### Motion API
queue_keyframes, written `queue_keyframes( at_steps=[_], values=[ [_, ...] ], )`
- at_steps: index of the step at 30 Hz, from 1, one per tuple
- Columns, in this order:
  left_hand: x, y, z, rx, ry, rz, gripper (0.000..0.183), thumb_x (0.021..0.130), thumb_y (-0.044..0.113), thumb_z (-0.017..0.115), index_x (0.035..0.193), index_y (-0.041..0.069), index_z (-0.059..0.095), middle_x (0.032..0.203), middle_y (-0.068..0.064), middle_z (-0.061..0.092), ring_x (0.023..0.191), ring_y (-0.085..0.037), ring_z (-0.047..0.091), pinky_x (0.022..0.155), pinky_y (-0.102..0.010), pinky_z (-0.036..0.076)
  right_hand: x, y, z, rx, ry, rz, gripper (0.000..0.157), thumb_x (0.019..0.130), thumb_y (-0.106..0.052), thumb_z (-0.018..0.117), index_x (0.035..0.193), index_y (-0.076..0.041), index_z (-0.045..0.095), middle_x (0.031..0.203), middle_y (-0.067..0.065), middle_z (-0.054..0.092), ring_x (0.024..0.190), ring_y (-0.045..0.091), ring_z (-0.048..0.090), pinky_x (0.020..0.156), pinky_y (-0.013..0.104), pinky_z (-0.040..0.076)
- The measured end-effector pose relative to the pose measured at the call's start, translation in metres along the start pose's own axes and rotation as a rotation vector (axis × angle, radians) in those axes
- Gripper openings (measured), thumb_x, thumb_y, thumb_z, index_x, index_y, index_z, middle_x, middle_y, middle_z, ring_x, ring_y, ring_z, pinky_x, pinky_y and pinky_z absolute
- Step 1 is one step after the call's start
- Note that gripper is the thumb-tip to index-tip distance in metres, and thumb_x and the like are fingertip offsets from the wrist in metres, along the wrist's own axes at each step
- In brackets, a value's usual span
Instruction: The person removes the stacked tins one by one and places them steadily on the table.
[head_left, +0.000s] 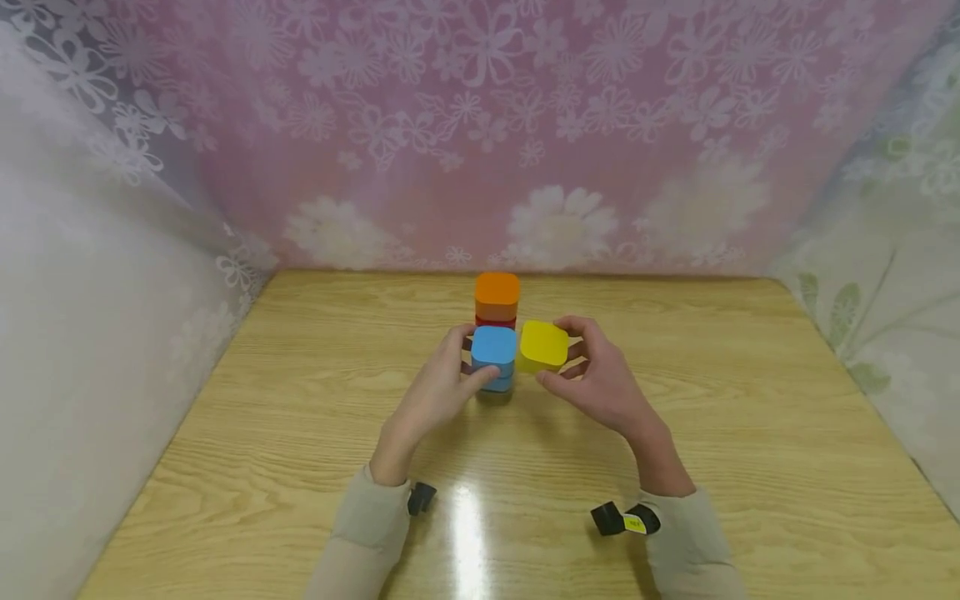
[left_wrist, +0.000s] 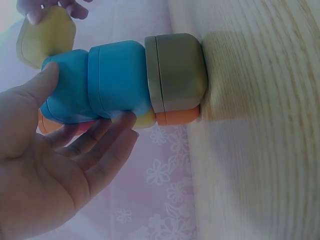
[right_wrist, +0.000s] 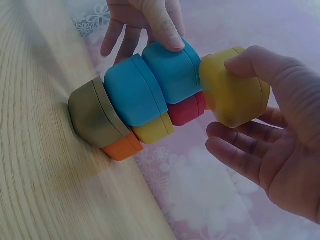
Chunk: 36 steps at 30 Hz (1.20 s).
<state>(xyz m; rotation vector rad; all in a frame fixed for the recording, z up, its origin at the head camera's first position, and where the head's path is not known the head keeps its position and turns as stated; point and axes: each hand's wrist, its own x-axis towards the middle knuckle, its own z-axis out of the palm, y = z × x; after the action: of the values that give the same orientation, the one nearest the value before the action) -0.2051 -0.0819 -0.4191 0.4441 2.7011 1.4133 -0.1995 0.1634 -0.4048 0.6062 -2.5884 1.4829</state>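
Observation:
A front stack of rounded boxes stands upright on the table: an olive-gold box [left_wrist: 182,72] at the bottom, a blue box [left_wrist: 120,77] above it and another blue box [head_left: 493,340] on top. My left hand [head_left: 435,383] grips the top blue box, thumb on its near side and fingers round the back. In my right hand [head_left: 611,392] I hold a yellow box [head_left: 543,342] between thumb and fingers. It is off the table, just right of the top blue box and at about its height.
Right behind the front stack rises a second one, with an orange box [head_left: 497,289] on top, then a red box [right_wrist: 186,110], a yellow box [right_wrist: 154,131] and an orange box [right_wrist: 122,149] at the base. The wooden table [head_left: 300,467] ends at a flowered pink curtain [head_left: 450,167].

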Motion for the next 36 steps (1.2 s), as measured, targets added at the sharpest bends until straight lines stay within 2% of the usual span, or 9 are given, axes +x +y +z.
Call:
queue_keyframes(
  at_steps=[5,22,36],
  values=[
    [0.001,0.001,0.001,0.007,0.002,0.003,0.071,0.095,0.035,0.067,0.150,0.008,0.031,0.126,-0.006,0.051,0.102,-0.020,0.058,0.086,-0.032,0.056,0.000,0.001,0.000,-0.022,-0.006,-0.005,0.066,0.083,-0.011,0.080,0.138,-0.005,0.044,0.129,0.011,0.053,0.090,0.022,0.061,0.078,0.041,0.058],
    [0.001,0.001,-0.001,-0.021,-0.020,0.010,0.071,0.096,0.034,0.066,0.150,0.007,0.030,0.129,-0.008,0.050,0.101,-0.021,0.058,0.086,-0.032,0.055,0.002,0.006,0.006,-0.071,-0.112,0.081,0.068,0.084,-0.010,0.078,0.140,-0.002,0.040,0.139,0.017,0.049,0.097,0.028,0.059,0.081,0.036,0.056],
    [0.002,0.002,0.000,-0.006,-0.018,-0.024,0.071,0.095,0.035,0.067,0.150,0.009,0.030,0.129,-0.007,0.050,0.102,-0.020,0.058,0.085,-0.032,0.056,0.001,0.013,0.008,-0.082,-0.142,0.077,0.067,0.084,-0.007,0.077,0.139,-0.001,0.040,0.138,0.018,0.050,0.096,0.027,0.060,0.080,0.037,0.056]
  ],
)
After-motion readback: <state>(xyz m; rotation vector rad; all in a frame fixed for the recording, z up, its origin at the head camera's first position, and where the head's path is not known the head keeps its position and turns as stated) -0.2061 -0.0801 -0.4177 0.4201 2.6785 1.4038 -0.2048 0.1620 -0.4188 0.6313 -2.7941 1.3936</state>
